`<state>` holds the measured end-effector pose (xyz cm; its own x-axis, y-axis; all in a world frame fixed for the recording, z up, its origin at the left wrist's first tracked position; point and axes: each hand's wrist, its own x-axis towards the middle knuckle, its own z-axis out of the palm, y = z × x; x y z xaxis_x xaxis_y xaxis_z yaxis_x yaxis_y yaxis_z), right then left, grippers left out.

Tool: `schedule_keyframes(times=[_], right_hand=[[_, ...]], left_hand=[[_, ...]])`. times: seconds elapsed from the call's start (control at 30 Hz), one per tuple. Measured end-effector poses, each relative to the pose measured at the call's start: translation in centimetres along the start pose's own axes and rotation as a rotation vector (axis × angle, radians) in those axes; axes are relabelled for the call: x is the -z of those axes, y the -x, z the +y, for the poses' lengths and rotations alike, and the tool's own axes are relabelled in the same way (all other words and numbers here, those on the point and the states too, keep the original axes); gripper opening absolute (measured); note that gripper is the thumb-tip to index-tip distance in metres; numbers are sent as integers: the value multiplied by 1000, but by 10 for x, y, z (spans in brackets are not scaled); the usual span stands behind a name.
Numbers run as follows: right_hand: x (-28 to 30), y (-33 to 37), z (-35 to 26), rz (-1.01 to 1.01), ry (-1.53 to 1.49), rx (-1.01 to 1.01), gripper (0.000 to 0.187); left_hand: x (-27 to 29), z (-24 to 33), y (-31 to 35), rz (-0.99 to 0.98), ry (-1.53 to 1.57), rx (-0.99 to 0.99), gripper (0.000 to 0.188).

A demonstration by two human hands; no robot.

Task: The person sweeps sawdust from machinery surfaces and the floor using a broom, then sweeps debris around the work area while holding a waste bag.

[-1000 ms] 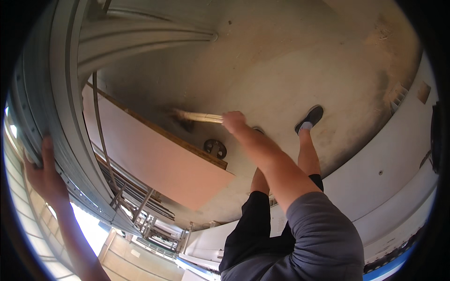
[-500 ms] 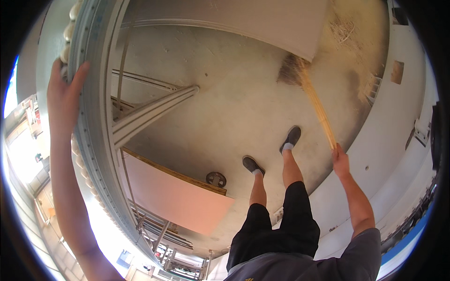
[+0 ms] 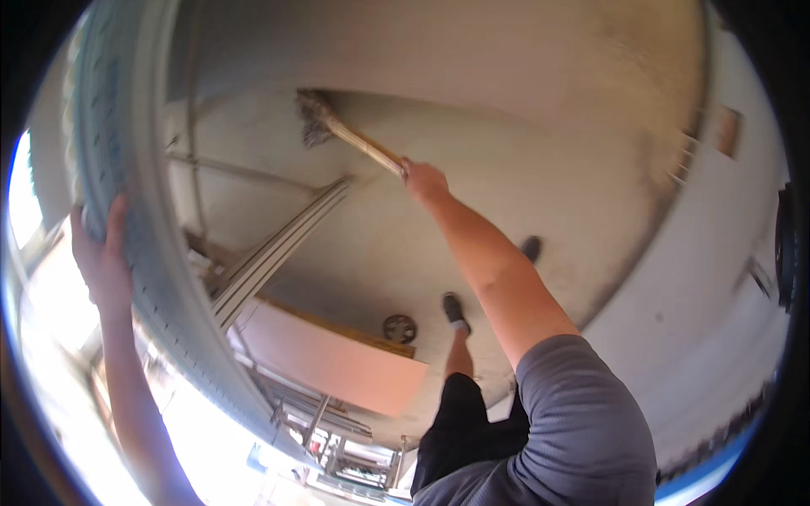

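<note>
My right hand [image 3: 426, 181] is closed round the pale yellow handle of a short broom [image 3: 369, 148]. The right arm reaches forward across the floor, and the dark, bushy head of the broom is at the near edge of a large pale board at the top. At the left, my left hand [image 3: 105, 263] rests on a long grey metal rail [image 3: 152, 274], thumb on one side and fingers on the other. The rail has a row of small holes and belongs to a conveyor-like frame. Motion blurs the picture somewhat.
Below the rail, a slanting metal leg [image 3: 283, 249] juts over the concrete floor [image 3: 405, 244]. A pinkish board [image 3: 337, 358] with a wooden edge lies near a dark round wheel [image 3: 400, 329]. Along the right runs a pale wall-like panel [image 3: 675, 295]. My shoes [image 3: 454, 305] are on the floor.
My right hand has swung the broom from the right far to the left along the board's edge. My left hand appears slightly lower and further left, still on the rail.
</note>
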<state>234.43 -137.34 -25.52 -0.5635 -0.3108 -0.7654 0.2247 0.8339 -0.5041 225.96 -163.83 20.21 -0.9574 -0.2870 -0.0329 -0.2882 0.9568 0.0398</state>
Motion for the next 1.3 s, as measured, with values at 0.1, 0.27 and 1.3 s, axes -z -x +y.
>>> schedule_keyframes(times=[0.1, 0.27, 1.3], right_hand=[[34, 79, 133, 31, -36, -139, 42], [174, 254, 363, 259, 222, -401, 45], [535, 201, 278, 560, -246, -311, 43]], left_hand=[[12, 4, 7, 29, 9, 27, 42], [3, 23, 6, 25, 47, 45, 44], [-15, 282, -516, 189, -193, -220, 57]])
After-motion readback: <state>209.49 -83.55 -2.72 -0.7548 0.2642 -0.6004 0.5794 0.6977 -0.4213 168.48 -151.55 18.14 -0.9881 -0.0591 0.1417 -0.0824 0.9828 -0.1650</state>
